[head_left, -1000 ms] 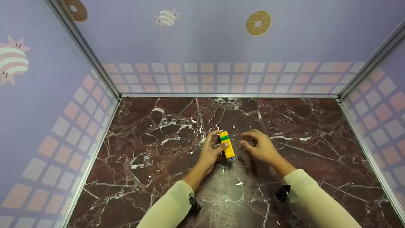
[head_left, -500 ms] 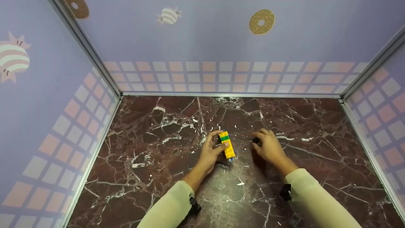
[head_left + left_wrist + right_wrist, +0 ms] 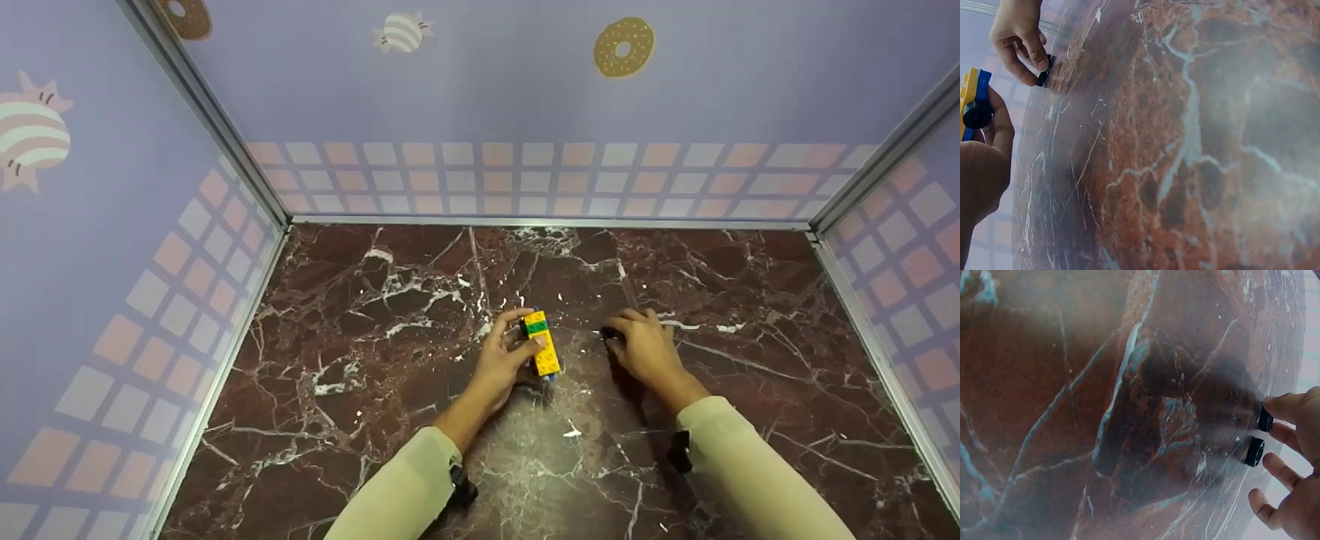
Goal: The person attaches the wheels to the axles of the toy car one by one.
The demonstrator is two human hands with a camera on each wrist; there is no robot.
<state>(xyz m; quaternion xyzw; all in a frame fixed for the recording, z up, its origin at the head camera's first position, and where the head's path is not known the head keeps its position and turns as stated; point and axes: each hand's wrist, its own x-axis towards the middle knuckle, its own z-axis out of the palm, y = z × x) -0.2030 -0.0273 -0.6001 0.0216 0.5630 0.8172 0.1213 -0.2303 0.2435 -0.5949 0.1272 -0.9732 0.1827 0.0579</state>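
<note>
Pinched in the person's left hand (image 3: 499, 360), thumb across its studded top and a finger reaching round to its far end, was a brick block (image 3: 547, 360), as the head view showed it. Yellow covered most of its top, a green strip crossed it near the far end, and blue peeped out beneath. It was over the middle of the dark red, white-veined tabletop (image 3: 360, 465), its far end angled slightly leftward. Well apart, to the right of the block, the right hand (image 3: 651, 346) was at the tabletop with its fingers bent about a black piece (image 3: 608, 332), mostly covered. Pale sleeves (image 3: 757, 472) reached both wrists, and behind rose a lilac wall (image 3: 495, 90) with a band of pink and white squares.

From the left wrist, the block stood at the picture's edge, a black wheel (image 3: 978, 114) against its blue part and the left fingers curled beside it. Beyond, the right thumb and fingers pinched the black piece close to the tabletop.

From the right wrist, an upper wheel (image 3: 1265, 419), also black, sat between two right fingertips. A lower wheel (image 3: 1255, 451) was just beside it, near another fingertip; whether the two were joined could not be told.
</note>
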